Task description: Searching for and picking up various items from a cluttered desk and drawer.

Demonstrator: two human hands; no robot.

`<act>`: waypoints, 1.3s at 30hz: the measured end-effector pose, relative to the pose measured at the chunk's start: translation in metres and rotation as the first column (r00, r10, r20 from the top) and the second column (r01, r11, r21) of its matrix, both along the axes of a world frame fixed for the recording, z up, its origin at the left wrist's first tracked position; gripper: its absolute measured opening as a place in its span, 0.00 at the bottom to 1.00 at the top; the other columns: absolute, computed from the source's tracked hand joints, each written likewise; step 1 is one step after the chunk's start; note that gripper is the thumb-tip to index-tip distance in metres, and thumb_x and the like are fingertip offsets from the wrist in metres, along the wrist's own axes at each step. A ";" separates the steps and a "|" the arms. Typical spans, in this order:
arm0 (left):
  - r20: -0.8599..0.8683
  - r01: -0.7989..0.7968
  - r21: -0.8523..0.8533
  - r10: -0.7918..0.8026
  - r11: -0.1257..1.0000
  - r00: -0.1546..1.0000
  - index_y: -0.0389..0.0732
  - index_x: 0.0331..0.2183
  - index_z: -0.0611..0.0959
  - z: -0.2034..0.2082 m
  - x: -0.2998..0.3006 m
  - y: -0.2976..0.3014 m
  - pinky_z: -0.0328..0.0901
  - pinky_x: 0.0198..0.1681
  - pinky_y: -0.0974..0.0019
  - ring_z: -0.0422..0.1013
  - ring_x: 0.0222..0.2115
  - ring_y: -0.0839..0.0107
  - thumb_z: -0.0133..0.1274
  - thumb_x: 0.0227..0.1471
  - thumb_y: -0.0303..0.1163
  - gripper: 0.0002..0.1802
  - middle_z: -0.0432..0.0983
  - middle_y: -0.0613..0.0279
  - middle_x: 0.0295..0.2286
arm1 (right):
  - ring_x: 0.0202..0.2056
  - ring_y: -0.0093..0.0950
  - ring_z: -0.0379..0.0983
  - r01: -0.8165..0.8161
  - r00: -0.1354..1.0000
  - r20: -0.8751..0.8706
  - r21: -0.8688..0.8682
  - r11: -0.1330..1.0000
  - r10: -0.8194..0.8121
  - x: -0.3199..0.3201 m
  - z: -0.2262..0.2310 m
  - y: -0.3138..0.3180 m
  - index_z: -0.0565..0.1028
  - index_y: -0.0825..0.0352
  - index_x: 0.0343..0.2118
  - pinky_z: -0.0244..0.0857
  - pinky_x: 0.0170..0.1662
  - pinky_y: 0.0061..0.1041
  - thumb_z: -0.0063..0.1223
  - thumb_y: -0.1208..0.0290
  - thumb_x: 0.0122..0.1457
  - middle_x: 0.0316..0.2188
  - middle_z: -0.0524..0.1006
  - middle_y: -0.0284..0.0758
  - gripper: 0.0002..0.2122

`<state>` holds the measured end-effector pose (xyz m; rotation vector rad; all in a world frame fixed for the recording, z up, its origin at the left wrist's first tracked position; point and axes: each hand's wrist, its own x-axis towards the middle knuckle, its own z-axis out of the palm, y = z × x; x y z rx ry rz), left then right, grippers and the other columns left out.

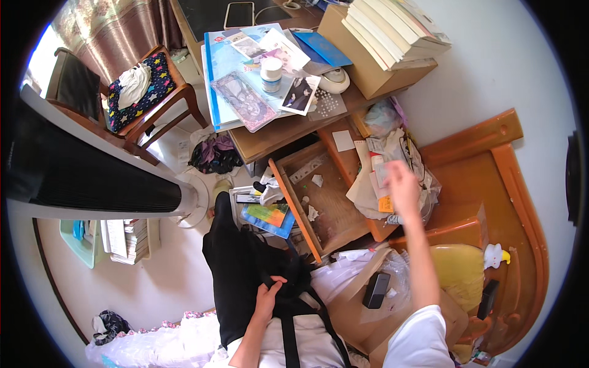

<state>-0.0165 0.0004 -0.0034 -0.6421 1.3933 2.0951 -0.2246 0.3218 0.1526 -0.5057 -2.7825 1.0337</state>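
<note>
My right hand (pixel 402 189) is stretched out over a clear plastic bag (pixel 431 195) stuffed with papers, beside the pulled-out drawer. Motion smears its fingers, so whether they grip anything is unclear. A pale, pinkish piece (pixel 380 174) shows by the fingertips, and an orange label (pixel 385 204) lies below. On my black-clothed lap rests my left hand (pixel 267 298), its fingers curled together with nothing visible in them. The wooden drawer (pixel 337 211) holds only a few white scraps (pixel 317 180) and a paper strip along its far side.
Above the drawer, the desk carries a blue-edged folder (pixel 211 80), a white bottle (pixel 271 75), photo cards and a cardboard box (pixel 343 55) topped with books. A tower fan (pixel 104 165) stands left. Below right sits an open carton (pixel 350 313) with a black box (pixel 376 290).
</note>
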 end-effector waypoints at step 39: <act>0.062 -0.051 0.050 0.048 0.997 0.997 0.39 0.31 0.80 -0.009 0.005 0.001 0.58 0.41 0.76 0.66 0.33 0.80 0.48 0.53 0.25 0.06 0.73 0.70 0.30 | 0.28 0.31 0.71 0.203 0.970 -0.156 0.095 0.974 -0.187 0.049 -0.072 0.006 0.69 0.69 0.39 0.66 0.32 0.27 0.58 0.78 0.48 0.33 0.72 0.38 0.15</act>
